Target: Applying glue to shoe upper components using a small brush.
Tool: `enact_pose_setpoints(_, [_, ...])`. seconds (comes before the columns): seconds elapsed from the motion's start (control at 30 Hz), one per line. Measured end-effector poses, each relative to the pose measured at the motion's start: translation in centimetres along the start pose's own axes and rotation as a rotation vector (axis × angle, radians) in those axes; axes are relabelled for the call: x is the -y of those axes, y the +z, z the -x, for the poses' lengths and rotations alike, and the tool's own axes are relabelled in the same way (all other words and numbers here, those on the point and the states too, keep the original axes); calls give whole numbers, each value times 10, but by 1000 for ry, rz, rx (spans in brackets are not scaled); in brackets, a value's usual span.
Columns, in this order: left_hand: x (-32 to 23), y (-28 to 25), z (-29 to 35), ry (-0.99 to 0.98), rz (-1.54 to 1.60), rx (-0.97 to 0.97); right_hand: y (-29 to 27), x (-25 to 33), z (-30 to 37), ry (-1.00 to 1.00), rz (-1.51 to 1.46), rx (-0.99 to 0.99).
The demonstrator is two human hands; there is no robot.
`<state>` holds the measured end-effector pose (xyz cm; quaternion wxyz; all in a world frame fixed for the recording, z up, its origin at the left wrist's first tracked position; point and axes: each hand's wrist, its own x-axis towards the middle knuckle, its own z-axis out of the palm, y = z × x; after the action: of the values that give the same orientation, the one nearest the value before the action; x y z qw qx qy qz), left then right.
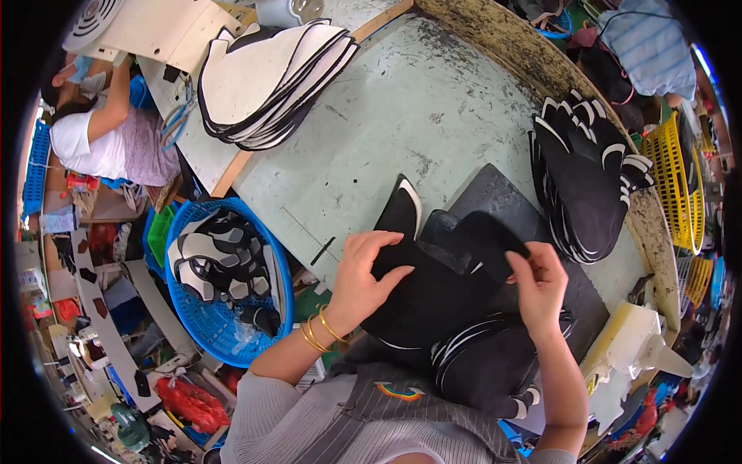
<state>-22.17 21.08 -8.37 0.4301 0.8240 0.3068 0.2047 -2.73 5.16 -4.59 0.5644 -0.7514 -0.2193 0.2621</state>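
Overall, a worn table (371, 116) spans the centre. Blue basket (232, 352): near left. White stack (267, 81): far left. Black stack (580, 182): right. Black cloth piece (421, 298): near centre. Left hand (362, 284): at its left edge, thumb and forefinger spread. Right hand (543, 292): thumb and fingers pinching its right end.

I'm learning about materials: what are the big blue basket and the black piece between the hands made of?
The big blue basket looks like plastic, slightly shiny with neat holes. The black piece seems dull, soft fabric, maybe foam-backed; it looks thin and bendy.
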Motion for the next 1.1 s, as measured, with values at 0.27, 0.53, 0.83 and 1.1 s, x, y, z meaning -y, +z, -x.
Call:
enact_pose_setpoints(0.27, [-9,-8,23,-59,110,-73,-2,5,-8,210,-209,163])
enact_pose_setpoints(0.53, [-4,0,-5,-35,300,4,19,-1,-25,177,-159,137])
enact_pose_setpoints(0.83, [-62,-10,-52,-208,878,12,-73,49,-19,-190,-479,-159])
enact_pose_setpoints(1.1, [-43,21,26,95,-55,160,-50,43,-8,223,-82,0])
